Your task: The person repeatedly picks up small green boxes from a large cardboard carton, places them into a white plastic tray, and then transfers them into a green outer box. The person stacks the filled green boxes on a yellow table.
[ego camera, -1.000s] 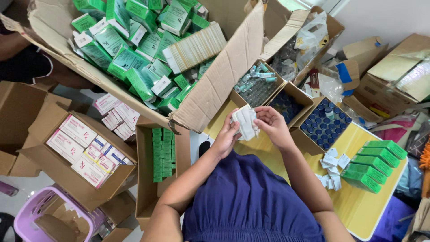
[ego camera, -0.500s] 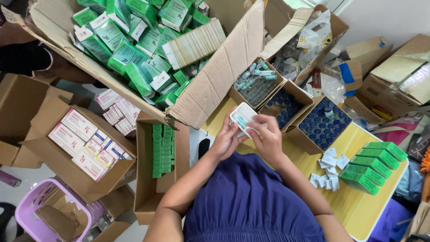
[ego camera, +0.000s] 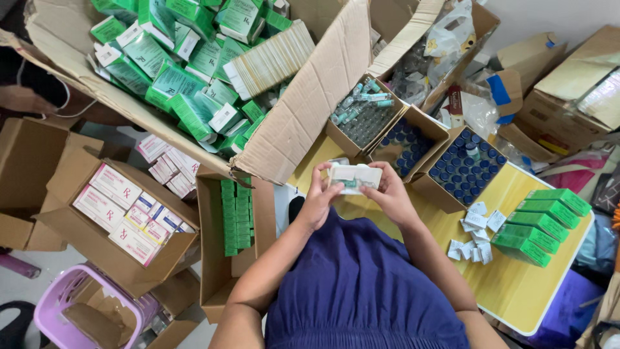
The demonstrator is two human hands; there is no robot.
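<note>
Green cartons (ego camera: 546, 223) stacked right on the yellow table, white-and-pink boxes (ego camera: 123, 210) in a carton left.

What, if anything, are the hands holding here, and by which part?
Both hands hold one small white tray of vials: left hand at its left end, right hand at its right end.

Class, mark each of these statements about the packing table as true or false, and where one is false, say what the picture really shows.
1. Both hands hold one small white carton. True: the left hand and right hand grip the white carton together.
2. The row of closed green boxes lies on the floor. False: it lies on the yellow table.
3. The blue-capped vials stand in an open cardboard box. True.
4. The folded white leaflets are stacked inside the purple basket. False: they lie loose on the yellow table beside the green boxes.
</note>
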